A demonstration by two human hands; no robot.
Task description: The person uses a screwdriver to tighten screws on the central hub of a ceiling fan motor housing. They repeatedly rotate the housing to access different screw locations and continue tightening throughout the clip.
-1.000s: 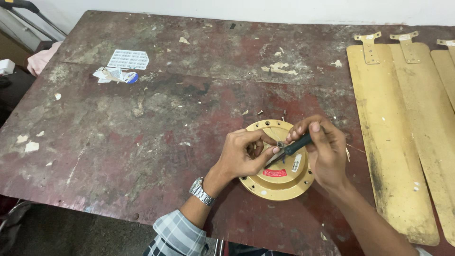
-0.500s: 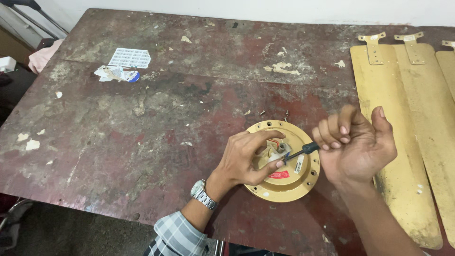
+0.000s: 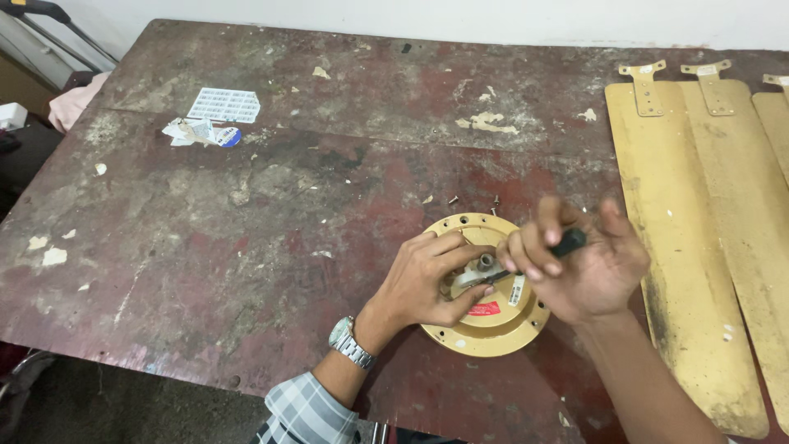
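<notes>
A round gold-coloured fan motor housing (image 3: 481,329) with a red label lies on the worn red-brown table (image 3: 271,247). My left hand (image 3: 427,284), a metal watch on its wrist, rests on the housing's left side with its fingers by the central shaft. My right hand (image 3: 575,263) grips a screwdriver with a black handle (image 3: 567,242); its shaft points down-left to the hub. The tool's tip is hidden between my fingers.
Three gold fan blades (image 3: 682,247) with metal brackets lie along the right side. Small loose screws (image 3: 472,200) sit just beyond the housing. A blister pack and paper scraps (image 3: 214,115) lie at the far left. The table's near edge runs below my arms.
My right hand, which had opened and lifted to the right half a second ago, has closed again around the screwdriver handle over the hub. My left hand stayed on the housing.
</notes>
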